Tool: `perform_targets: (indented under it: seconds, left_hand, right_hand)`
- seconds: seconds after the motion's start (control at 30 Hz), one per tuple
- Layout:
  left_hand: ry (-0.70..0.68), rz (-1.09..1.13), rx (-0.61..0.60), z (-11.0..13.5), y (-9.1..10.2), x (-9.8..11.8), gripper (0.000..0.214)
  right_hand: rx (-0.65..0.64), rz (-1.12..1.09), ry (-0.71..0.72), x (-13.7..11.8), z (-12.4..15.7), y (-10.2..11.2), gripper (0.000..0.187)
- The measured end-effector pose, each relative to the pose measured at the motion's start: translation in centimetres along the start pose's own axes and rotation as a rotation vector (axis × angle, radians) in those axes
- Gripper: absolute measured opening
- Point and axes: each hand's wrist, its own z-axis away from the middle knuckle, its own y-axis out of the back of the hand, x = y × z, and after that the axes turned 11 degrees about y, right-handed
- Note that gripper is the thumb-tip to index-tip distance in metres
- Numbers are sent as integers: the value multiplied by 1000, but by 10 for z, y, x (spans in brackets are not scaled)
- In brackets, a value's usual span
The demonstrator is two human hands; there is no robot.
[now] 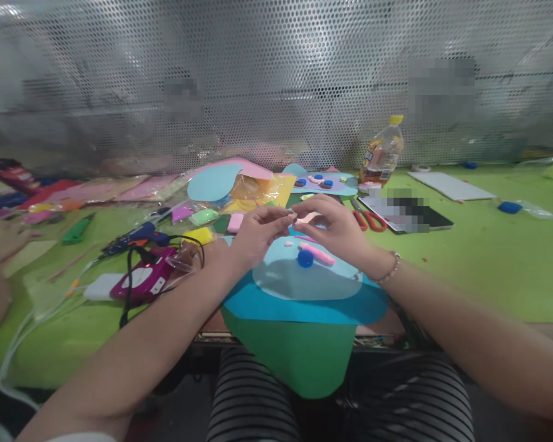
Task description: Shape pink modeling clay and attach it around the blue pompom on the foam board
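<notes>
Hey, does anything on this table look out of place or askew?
Yes: the green sheet beneath the blue sheet juts past the front edge of the table, rather than lying fully on it.

Head-worn view, facing forward, angled down, hands (343, 230) close below

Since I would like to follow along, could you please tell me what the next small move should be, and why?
Probably lower the small pinkish piece onto the light-blue sheet: the left hand appears to pinch it, the right hand is close against it, and a blue round piece and a pink strip lie on that sheet.
</notes>
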Motion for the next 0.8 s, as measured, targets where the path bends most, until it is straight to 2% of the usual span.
perform_targets:
  seconds: [0.1,0.2,0.3,0.47,0.53,0.6,0.67,0.8]
  left_hand:
    - [-114,-95,67,-2,2,-2,22]
    - [-189,-231,102,-1,3,-2,22]
    - [-306,-414,141,3,2,-2,20]
    - [-635,-831,240,13,0,-1,10]
    - [-701,-913,263,13,0,-2,10]
    - [-697,-944,268,10,2,-2,14]
    - [-636,-975,252,5,5,-2,21]
    - [-316,-1212,113,-6,14,-6,21]
  right_hand:
    - [-15,-180,-214,-2,-1,-2,22]
    - [-44,-317,-352,-2,-2,-4,25]
    - [-34,-326,-418,-3,-2,-4,27]
    - [10,-340,-462,-5,-3,-6,27]
    - [38,-389,-479,-6,-4,-7,27]
    - [70,-442,-497,-5,-4,-8,26]
    - [101,-464,-510,-2,-4,-8,26]
    - [143,-417,-508,8,-5,-2,21]
